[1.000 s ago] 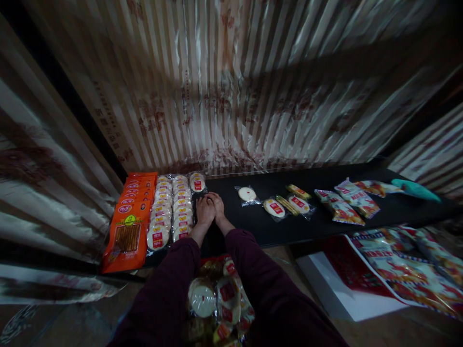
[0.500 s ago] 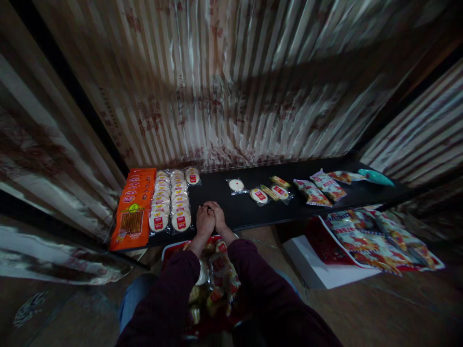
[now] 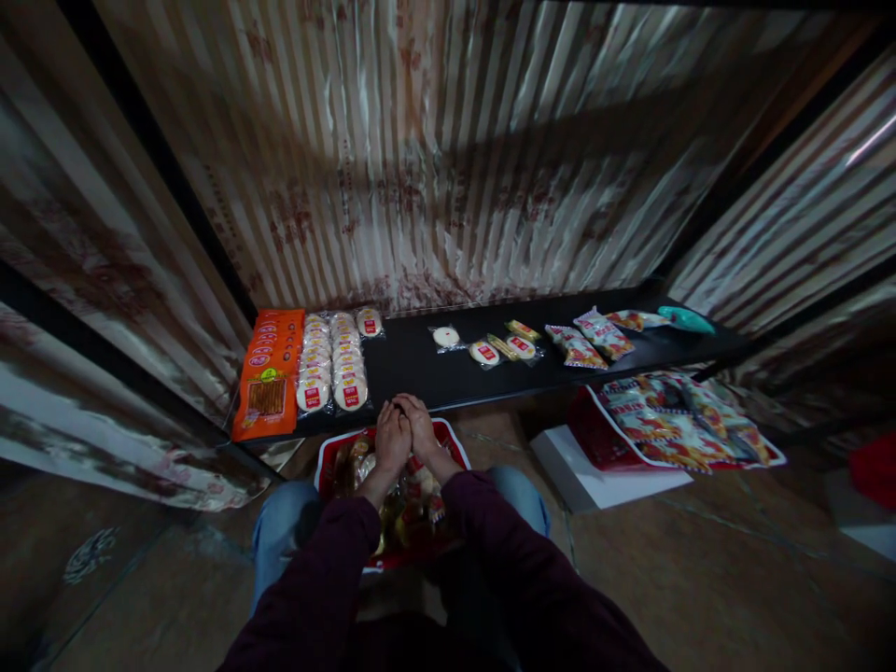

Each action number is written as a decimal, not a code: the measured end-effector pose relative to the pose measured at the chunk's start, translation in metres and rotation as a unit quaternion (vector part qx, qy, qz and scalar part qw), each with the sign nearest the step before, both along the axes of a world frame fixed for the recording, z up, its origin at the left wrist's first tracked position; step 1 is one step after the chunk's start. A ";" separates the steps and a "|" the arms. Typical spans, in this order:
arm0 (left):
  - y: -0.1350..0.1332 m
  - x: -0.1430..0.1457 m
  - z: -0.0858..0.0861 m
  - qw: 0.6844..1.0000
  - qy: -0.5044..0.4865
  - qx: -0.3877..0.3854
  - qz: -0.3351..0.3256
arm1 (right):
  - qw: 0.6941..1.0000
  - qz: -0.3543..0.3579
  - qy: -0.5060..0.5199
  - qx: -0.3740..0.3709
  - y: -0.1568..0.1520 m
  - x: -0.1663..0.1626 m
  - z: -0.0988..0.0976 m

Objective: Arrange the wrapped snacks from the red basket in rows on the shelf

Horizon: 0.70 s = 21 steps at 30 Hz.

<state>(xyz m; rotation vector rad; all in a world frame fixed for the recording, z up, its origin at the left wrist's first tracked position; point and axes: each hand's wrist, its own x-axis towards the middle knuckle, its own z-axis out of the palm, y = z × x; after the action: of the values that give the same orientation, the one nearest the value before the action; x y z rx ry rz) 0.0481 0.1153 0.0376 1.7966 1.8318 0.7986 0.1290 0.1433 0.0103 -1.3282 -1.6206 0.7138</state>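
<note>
My left hand (image 3: 392,437) and my right hand (image 3: 417,427) are pressed together, fingers curled, just in front of the near edge of a low black shelf (image 3: 434,373). They hover over a red tray (image 3: 329,457) of wrapped snacks resting on my lap. What the fingers hold, if anything, is hidden. On the shelf's left end lie a stack of orange snack packets (image 3: 270,373) and two rows of round wrapped rice crackers (image 3: 329,364).
Loose wrapped crackers (image 3: 483,351) and colourful snack bags (image 3: 592,338) are scattered along the shelf, with a teal object (image 3: 686,320) at its far right. A large printed bag (image 3: 672,420) lies on a white box (image 3: 609,471) on the floor. Striped curtains hang behind.
Both hands, still pressed together, have drawn back from the shelf surface to over the tray on my lap. The view has pulled back and tilted down.
</note>
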 end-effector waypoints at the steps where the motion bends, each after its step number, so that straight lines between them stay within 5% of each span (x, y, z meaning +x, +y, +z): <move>1: -0.007 -0.001 -0.001 1.000 -0.004 0.000 -0.002 | 1.000 0.005 -0.012 0.002 -0.007 0.001 -0.001; 6: -0.039 -0.006 -0.012 0.999 -0.004 0.010 -0.032 | 0.993 0.035 -0.108 0.013 -0.042 0.006 -0.002; 14: -0.069 -0.004 -0.035 0.990 0.005 -0.106 -0.090 | 0.960 0.033 -0.270 -0.066 -0.083 0.015 -0.021; 21: -0.085 0.001 -0.053 0.993 0.025 -0.066 -0.093 | 0.954 0.051 -0.285 -0.072 -0.109 0.027 -0.036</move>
<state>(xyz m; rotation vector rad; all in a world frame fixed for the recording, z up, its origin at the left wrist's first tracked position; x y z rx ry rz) 0.0487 0.0307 -0.0151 1.8819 1.6745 0.5547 0.1561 0.0345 -0.0258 -1.6694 -2.1374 0.5397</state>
